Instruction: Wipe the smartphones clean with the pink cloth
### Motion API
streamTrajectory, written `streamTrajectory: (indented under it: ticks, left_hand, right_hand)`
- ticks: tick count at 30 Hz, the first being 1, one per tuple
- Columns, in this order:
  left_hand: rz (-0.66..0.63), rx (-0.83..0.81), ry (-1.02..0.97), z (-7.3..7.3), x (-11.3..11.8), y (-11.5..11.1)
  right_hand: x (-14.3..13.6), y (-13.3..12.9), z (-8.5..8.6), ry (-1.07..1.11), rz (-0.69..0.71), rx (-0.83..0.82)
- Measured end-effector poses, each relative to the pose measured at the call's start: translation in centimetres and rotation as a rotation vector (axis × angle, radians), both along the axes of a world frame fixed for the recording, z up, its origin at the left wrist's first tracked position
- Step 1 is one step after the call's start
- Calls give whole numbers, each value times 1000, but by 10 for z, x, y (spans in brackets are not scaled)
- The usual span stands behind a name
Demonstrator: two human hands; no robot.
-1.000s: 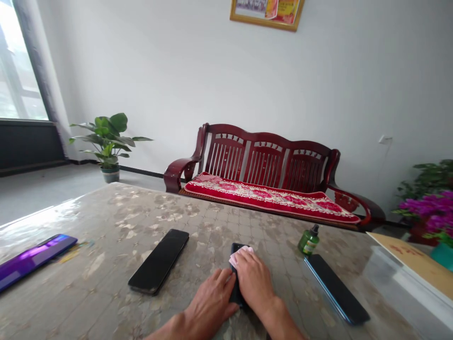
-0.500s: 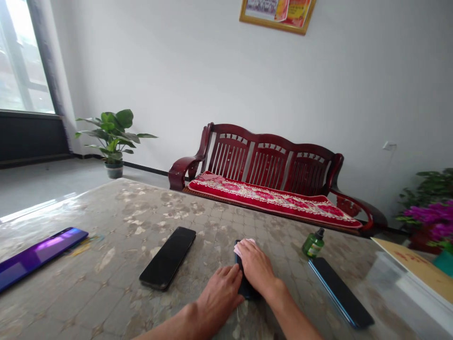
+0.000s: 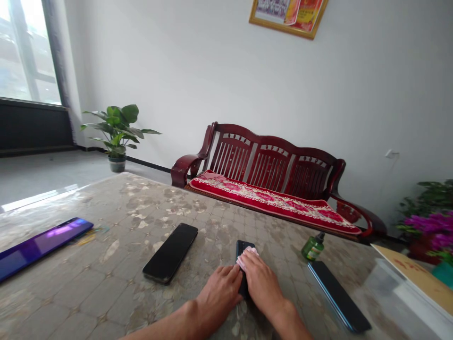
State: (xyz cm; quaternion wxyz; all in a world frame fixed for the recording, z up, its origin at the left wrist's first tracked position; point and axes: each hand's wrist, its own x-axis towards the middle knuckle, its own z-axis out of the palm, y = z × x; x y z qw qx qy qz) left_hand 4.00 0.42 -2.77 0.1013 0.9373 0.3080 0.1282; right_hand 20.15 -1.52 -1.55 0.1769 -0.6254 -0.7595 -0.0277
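Pale pink cloth point(image 3: 242, 262) is bunched under the fingertips of my right hand point(image 3: 264, 285), and from where I sit, in the head view, it has just slid nearer along the dark phone point(image 3: 241, 247) that lies flat on the patterned desk point(image 3: 212, 245). The phone's far end now shows past the cloth, where a moment ago my hand hid more of it. I read that as a pull of the rubbing stroke towards the wearer, with the pressure now off that end. My right hand's fingers are pressed together, pinning the cloth down on the phone; its thumb is hidden from me. My left hand point(image 3: 220, 292) has stayed at the phone's left side, fingers together and bent over the edge, thumb by the near end, holding it in place, so the phone looks steady to me. Whether I am rubbing its screen or its back, I cannot tell. To the left lies a black phone point(image 3: 171, 253), well apart from my hands, and further left a shiny purple phone point(image 3: 46, 243). To the right, a blue-edged phone point(image 3: 338, 297) lies with its far end just beside a green bottle point(image 3: 313, 247); none of those has been drawn into my grip.
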Motion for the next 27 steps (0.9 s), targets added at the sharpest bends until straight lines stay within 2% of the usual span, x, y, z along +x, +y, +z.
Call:
streamTrajectory:
  ticks: [5,8,13,19,23,27]
  left_hand:
    - [-1,-29,41,11,-1,-2]
    - [16,-27,64,11,0,0]
    - [48,-16,46,5,3,1]
    - [25,-61,46,8,2,-2]
    - [19,-94,-53,2,6,-1]
    - [11,-103,-86,-4,8,3]
  right_hand:
    - [6,35,-4,9,-44,12]
    - [6,44,-4,9,-24,11]
    - [3,23,0,25,66,32]
    - [-2,-12,3,71,105,46]
    - [3,-5,5,86,131,13]
    - [4,8,8,101,72,20]
